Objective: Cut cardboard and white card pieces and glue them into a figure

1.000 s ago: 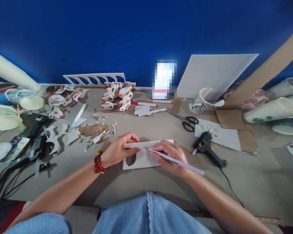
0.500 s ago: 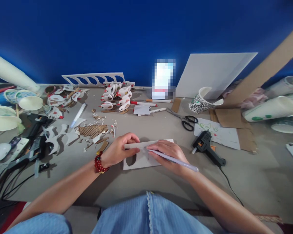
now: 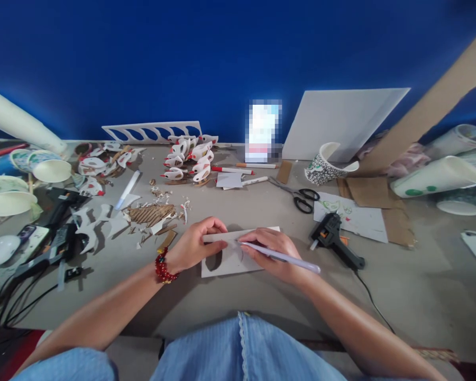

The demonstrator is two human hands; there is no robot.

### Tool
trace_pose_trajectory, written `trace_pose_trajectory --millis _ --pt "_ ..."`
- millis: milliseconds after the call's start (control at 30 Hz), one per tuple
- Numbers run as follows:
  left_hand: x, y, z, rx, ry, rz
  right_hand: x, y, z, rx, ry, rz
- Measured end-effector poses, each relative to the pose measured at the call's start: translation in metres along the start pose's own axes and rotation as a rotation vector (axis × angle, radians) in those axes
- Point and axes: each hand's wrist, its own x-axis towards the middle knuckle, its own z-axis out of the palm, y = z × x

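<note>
- Pinches the left part of a white card (image 3: 235, 264) in the left grip (image 3: 193, 246), thumb on top, fingers curled round by the far edge. Nearly closed, with only card in between.
- Holds a pale pen-like tool (image 3: 299, 261) in the right grip (image 3: 275, 253), closed snugly round it, as for drawing.
- Lies on the near middle of the tabletop (image 3: 238, 206), that card, between both grips: to the right of the left one, to the left of the right one. Looks about flat.
- Runs left to right along the card's long side; slants from far left tip to near right end along the tool.
- Points, at the tip, to a spot just right of the left thumb, by a thin curved line (image 3: 242, 253). Nearer to the right grip there. Cannot tell if touching.
- Shows a dark patch (image 3: 214, 261) left of that line, round-edged, like a hole.
- Looks stiff, smooth and straight-edged in the card; slim, smooth and round in the tool.
- Farther left: bumpy brown cardboard (image 3: 153, 213) and curly white scraps (image 3: 185, 203). Beyond: small white birds (image 3: 200, 153) with red beaks.
- To the right: a hard black glue gun (image 3: 331, 236); farther, scissors (image 3: 295, 190) with black loops.
</note>
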Motion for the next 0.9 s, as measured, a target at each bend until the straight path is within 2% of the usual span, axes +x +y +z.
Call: trace_pose_trajectory --millis 133,267,367,500,767,900 --pt "0.002 0.001 -0.001 0.039 0.03 -0.003 -0.003 0.001 -0.007 0.253 0.017 0.158" --pt "0.003 0.0 -0.001 0.023 0.029 0.0 -0.007 0.008 -0.009 0.649 0.007 0.176" --pt "0.003 -0.002 -0.001 0.02 0.022 -0.008 -0.008 0.013 -0.005 0.812 0.068 0.22" --pt "0.002 -0.002 -0.001 0.015 0.025 -0.01 -0.007 0.014 -0.003 0.901 0.091 0.236" --pt "0.002 0.0 -0.001 0.025 0.016 -0.015 -0.006 0.012 -0.006 1.081 -0.028 0.243" --pt "0.001 0.002 -0.001 0.014 0.022 -0.045 -0.006 0.01 -0.008 1.042 -0.005 0.25"
